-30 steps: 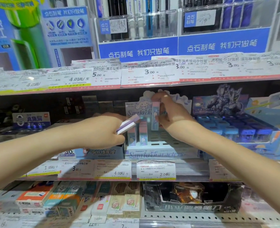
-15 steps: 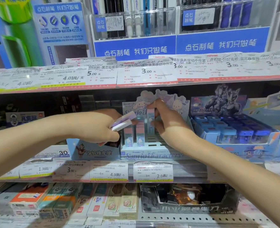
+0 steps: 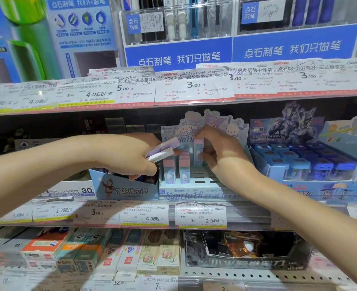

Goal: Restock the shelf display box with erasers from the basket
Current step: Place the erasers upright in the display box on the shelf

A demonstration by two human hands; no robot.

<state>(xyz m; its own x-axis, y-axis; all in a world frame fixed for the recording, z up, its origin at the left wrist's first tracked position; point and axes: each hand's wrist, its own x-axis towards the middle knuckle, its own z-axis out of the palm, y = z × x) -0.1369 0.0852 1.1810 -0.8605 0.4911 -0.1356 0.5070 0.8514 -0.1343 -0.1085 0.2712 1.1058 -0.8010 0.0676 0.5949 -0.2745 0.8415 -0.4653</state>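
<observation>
Two erasers (image 3: 176, 170) upright in display box (image 3: 200, 193); right hand (image 3: 219, 150) pinches third eraser (image 3: 199, 152); left hand (image 3: 129, 156) grips spare erasers (image 3: 162, 151).

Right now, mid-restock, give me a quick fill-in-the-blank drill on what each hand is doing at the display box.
1. The right hand holds one eraser standing ____ in the display box.
2. The left hand grips ____ spare erasers.
3. Erasers already standing at the box's front left have ____ tops.
4. The price tag under the box reads ____.

Missing words: upright; two; pink; 2.0
</observation>
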